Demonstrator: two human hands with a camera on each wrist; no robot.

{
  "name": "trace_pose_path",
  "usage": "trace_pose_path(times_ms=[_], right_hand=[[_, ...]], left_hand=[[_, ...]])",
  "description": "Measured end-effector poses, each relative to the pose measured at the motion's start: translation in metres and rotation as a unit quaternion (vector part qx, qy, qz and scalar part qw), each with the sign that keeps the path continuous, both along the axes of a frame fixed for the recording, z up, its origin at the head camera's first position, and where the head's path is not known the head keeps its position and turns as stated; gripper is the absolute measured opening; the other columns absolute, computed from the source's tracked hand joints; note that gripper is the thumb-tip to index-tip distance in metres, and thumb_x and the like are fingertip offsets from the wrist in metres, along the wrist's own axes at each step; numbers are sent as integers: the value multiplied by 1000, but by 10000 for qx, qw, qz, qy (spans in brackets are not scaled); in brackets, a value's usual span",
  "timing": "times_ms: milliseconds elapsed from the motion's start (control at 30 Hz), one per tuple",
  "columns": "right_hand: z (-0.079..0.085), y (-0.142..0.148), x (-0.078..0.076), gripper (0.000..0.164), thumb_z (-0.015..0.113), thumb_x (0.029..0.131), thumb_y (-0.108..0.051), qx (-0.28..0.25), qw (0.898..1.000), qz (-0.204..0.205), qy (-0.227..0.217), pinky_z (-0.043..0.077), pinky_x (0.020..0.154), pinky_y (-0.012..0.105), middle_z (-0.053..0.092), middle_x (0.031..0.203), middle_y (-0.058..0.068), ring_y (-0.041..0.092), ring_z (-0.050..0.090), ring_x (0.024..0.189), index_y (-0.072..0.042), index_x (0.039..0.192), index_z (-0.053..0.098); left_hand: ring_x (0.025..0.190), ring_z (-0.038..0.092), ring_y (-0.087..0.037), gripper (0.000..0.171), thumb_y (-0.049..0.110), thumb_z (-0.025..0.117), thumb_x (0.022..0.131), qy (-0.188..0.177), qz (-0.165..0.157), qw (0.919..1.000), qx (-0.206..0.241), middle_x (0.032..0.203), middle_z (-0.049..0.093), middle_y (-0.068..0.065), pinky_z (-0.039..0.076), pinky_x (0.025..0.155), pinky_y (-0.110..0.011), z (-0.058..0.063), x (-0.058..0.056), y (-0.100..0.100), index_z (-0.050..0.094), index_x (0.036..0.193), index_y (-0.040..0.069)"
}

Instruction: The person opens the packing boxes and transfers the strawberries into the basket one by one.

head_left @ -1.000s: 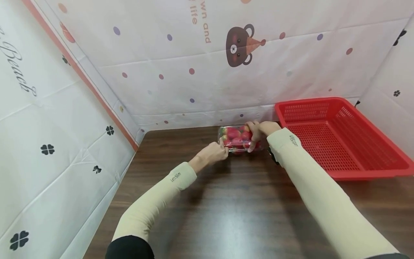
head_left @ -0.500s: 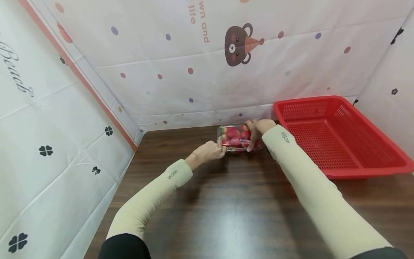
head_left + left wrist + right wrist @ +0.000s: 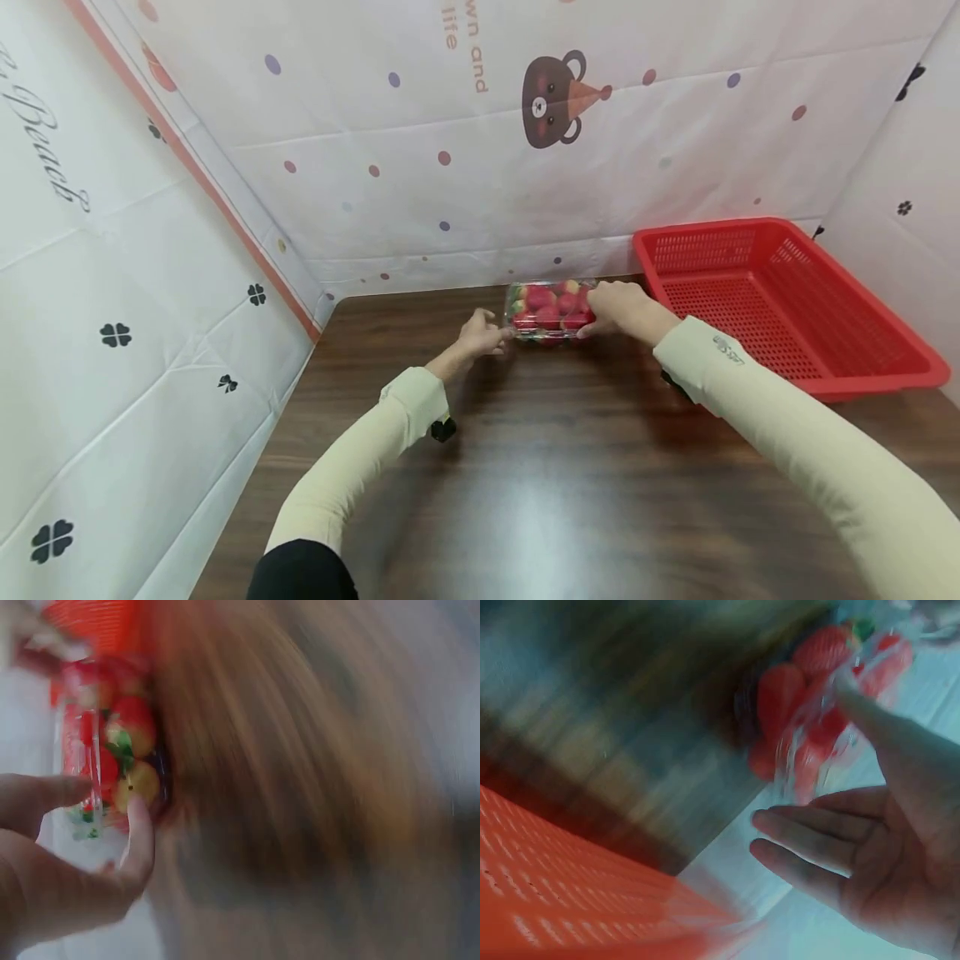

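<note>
A clear plastic box of strawberries [image 3: 547, 312] lies at the back of the wooden table, its lid on. At its left end is my left hand [image 3: 482, 335]; in the left wrist view a thumb and a straight finger [image 3: 139, 836] reach the box's near end, spread apart. My right hand [image 3: 617, 306] is at the opposite end. In the right wrist view its thumb lies against the plastic [image 3: 810, 742], while the other fingers [image 3: 814, 836] extend straight beside the end with the palm showing. Both wrist views are blurred.
A red plastic basket [image 3: 757, 333] with perforated walls stands to the right, close beside my right hand. Printed white sheets [image 3: 390, 208] rise behind the table [image 3: 465, 500] and on both sides.
My left hand has loosened from the box's front left corner and its fingers have spread. My right hand has shifted rightward to the end of the box, uncovering more strawberries.
</note>
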State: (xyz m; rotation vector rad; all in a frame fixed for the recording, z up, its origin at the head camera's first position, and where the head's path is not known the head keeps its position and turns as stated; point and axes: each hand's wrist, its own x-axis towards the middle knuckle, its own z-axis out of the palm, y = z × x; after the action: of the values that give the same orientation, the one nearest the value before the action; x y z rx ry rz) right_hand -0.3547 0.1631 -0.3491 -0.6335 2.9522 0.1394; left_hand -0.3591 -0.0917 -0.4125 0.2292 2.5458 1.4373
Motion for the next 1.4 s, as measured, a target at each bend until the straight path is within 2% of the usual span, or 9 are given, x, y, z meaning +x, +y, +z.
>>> trace_pose_path(times_ms=[100, 167, 267, 600, 700, 900, 1000, 1133, 1400], right_hand=[[-6, -3, 7, 37, 82, 85, -39, 55, 9959, 305, 854, 58, 63, 51, 70, 84, 15, 32, 70, 76, -8, 75, 66], [-10, -7, 12, 26, 83, 83, -29, 133, 9894, 433, 1377, 58, 60, 52, 72, 84, 15, 34, 71, 74, -8, 77, 70], [-17, -14, 16, 9, 78, 84, -14, 183, 9805, 533, 1883, 57, 55, 51, 74, 80, 14, 34, 71, 69, -9, 77, 73], [-29, -24, 20, 16, 74, 84, -1, 243, 9721, 935, 2136, 57, 55, 47, 72, 72, 10, 29, 69, 65, -13, 74, 73], [-28, -22, 17, 18, 77, 80, 1, 370, 9677, 1260, 2150, 57, 55, 46, 71, 72, 8, 28, 69, 66, -15, 73, 71], [-24, -16, 8, 19, 81, 78, -1, 571, 9596, 1712, 2158, 58, 56, 44, 68, 67, 8, 28, 67, 62, -14, 71, 69], [-24, -15, 5, 18, 82, 78, -3, 645, 9585, 1740, 2164, 58, 56, 44, 67, 66, 9, 27, 66, 61, -13, 71, 69], [-27, -14, 4, 16, 83, 78, -5, 787, 9564, 1711, 2233, 57, 54, 43, 67, 63, 8, 25, 65, 58, -14, 71, 72], [-25, -6, 5, 26, 74, 80, 5, 566, 9431, 1996, 2598, 55, 54, 40, 65, 59, 7, 25, 65, 56, -13, 63, 68]], left_hand=[[93, 68, -23, 49, 7, 62, 100, -1453, 536, 9753, 1572, 128, 63, -24, 56, 98, -36, -4, -4, 6, 41, 142, -7], [85, 65, -17, 46, 7, 59, 102, -1728, 613, 9636, 1947, 122, 63, -19, 57, 94, -33, -6, -5, 8, 42, 142, -6], [74, 63, -11, 41, 9, 58, 104, -1815, 727, 9578, 2109, 111, 62, -12, 57, 82, -27, -9, -6, 10, 44, 140, -3], [64, 56, -9, 53, 0, 60, 99, -1803, 921, 9521, 2293, 87, 62, -4, 50, 65, -22, -9, -12, 9, 43, 149, -2], [67, 53, -11, 58, 1, 61, 98, -1833, 794, 9580, 2059, 83, 60, -1, 49, 71, -26, -7, -15, 9, 41, 153, 0], [99, 62, -18, 61, 7, 63, 98, -1914, 679, 9673, 1517, 89, 63, 3, 49, 102, -39, -2, -19, 9, 40, 155, 5], [86, 60, -13, 61, 7, 62, 98, -2024, 635, 9671, 1401, 87, 62, 3, 50, 85, -30, -1, -20, 8, 40, 156, 6], [64, 46, -6, 57, 5, 60, 98, -2152, 582, 9651, 1376, 80, 60, 3, 37, 59, -22, 0, -21, 8, 43, 153, 6], [63, 46, -6, 52, 5, 61, 98, -2031, 574, 9674, 1402, 75, 59, 4, 35, 54, -20, 0, -24, 8, 48, 149, 5]])
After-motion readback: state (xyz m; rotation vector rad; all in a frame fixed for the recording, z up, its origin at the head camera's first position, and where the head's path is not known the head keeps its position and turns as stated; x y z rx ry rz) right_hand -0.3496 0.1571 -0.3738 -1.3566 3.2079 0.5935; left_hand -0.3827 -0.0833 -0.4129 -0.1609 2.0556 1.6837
